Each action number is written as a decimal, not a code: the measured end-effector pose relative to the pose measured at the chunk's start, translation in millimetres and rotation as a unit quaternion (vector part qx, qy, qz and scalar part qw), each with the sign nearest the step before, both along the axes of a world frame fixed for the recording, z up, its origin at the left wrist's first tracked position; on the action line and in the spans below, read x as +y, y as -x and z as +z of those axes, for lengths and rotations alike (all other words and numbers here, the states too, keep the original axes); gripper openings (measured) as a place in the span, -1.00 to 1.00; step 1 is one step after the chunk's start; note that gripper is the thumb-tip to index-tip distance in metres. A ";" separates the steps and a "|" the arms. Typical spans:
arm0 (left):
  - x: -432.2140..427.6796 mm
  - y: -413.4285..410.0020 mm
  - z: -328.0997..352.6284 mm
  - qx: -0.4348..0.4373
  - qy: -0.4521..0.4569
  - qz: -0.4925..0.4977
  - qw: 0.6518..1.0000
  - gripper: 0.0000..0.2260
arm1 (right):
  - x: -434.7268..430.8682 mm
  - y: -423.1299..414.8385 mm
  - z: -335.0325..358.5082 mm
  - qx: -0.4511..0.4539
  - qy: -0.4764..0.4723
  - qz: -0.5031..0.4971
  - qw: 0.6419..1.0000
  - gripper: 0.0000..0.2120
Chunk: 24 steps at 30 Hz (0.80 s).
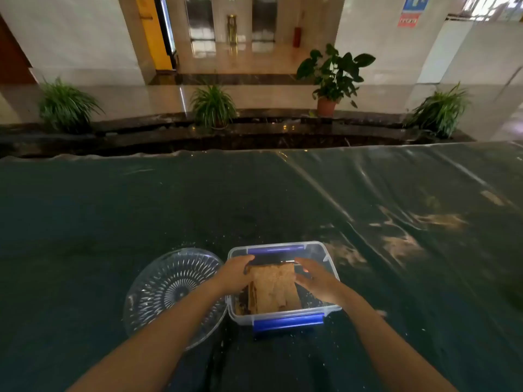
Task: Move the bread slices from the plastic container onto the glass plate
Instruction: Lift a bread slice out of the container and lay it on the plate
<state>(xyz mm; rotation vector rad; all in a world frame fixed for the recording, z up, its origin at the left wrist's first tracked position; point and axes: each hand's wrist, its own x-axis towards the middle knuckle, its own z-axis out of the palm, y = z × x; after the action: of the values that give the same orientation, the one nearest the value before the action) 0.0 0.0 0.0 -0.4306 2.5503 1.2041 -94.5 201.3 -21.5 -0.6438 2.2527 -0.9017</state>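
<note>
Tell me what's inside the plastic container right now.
Bread slices fill the plastic container, with the left hand and right hand on them. How many slices cannot be seen.

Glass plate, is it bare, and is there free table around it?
The glass plate is bare. Its right rim meets the plastic container, crowded by both hands on the bread slices. The table beyond lies free.

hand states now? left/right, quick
Left hand: closed on the left edge of the bread in the container.
Right hand: gripping the bread's right edge.
</note>
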 end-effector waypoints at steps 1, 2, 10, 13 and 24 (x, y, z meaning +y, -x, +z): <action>0.5 3.1 -4.4 -0.018 0.019 -0.003 1.000 -0.59 | -0.7 3.4 -5.3 0.005 -0.008 -0.011 1.000 -0.55; 1.5 7.2 -7.0 -0.031 0.038 -0.001 0.999 -0.57 | -1.4 6.3 -6.2 0.010 -0.017 -0.021 1.000 -0.57; 21.5 24.1 -35.6 -0.064 0.145 -0.021 0.987 -0.73 | -12.8 14.8 -25.5 -0.005 -0.047 -0.046 0.998 -0.60; 22.9 25.8 -41.7 -0.054 0.181 -0.020 0.982 -0.69 | -18.5 15.0 -29.9 0.007 -0.047 -0.053 0.997 -0.62; 26.3 23.0 -43.4 -0.036 0.176 0.010 0.984 -0.69 | -28.4 19.3 -34.6 0.008 -0.031 -0.110 0.993 -0.69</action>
<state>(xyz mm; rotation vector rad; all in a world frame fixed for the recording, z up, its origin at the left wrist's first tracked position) -23.0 26.3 -43.4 -0.5653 2.7029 0.7235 -113.8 173.0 -56.1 -0.3793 2.3897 -0.9282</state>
